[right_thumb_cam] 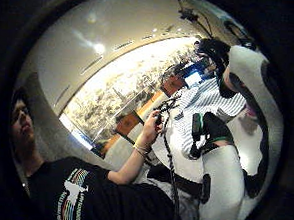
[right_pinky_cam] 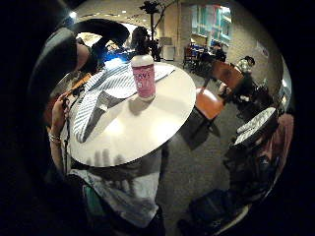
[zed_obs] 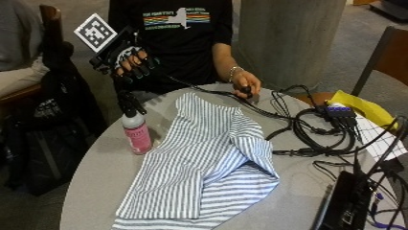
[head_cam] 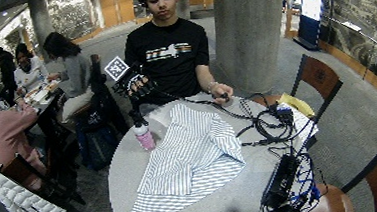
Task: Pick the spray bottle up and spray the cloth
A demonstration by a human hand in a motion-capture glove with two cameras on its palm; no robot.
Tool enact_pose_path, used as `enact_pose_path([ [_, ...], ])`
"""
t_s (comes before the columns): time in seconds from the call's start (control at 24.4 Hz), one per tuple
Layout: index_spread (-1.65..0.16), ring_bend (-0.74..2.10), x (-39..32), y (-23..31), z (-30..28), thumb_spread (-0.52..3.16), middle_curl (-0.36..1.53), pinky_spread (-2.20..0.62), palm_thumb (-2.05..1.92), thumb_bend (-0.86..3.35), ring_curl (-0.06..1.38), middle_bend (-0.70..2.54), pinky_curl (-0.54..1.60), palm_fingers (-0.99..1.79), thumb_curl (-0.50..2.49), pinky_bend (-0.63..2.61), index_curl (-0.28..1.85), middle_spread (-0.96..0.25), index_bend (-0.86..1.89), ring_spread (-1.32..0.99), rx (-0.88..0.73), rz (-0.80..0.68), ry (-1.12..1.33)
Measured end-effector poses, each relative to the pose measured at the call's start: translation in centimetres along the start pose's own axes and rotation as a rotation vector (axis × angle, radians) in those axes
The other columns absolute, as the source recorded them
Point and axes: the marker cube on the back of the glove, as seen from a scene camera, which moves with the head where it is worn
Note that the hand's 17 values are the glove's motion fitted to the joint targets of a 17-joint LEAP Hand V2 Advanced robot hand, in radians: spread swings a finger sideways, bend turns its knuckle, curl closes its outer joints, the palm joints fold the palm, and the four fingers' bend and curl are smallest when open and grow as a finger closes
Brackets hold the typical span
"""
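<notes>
**Gloved hand raised above the spray bottle, holding nothing**

Nearest the outside camera, along the lower edge of the frame, lies the blue-and-white striped cloth [zed_obs: 204, 167], spread and rumpled across the round grey table [zed_obs: 96, 191], one fold bunched toward the right of centre. At the lower right a black device [zed_obs: 344, 201] sits among tangled black cables [zed_obs: 306, 134], with a yellow sheet [zed_obs: 357, 105] beyond them.

Left of the cloth, at middle left of the frame, the pink spray bottle [zed_obs: 136, 130] stands upright on the table, its black trigger head on top, just beside the cloth's edge but apart from it.

Above the bottle, in the upper left, my gloved right hand [zed_obs: 130, 60] hangs in the air, palm toward the table, fingers loosely curled downward and closed on nothing. It is clear of the bottle.

Further back, my bare left hand [zed_obs: 245, 88] rests at the table's far edge, pinching a small black object where the cables start.

The little finger side palm view adds the bottle's white shoulder and pink label [right_pinky_cam: 143, 76], standing beside the cloth [right_pinky_cam: 106, 93]. The thumb side palm view shows the cloth [right_thumb_cam: 202, 101] and my bare hand [right_thumb_cam: 151, 130], but not the bottle clearly. The wide outside view shows a concrete pillar [head_cam: 247, 31] behind the table.
</notes>
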Motion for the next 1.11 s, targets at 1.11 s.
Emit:
enact_pose_path([
  [1.11,-0.23,0.15,3.6,2.5,1.5,0.98,0.32,0.17,0.75,0.25,0.2,0.31,0.25,0.87,0.31,0.26,0.36,0.0,0.25,0.0,-0.084,0.214,-0.385],
])
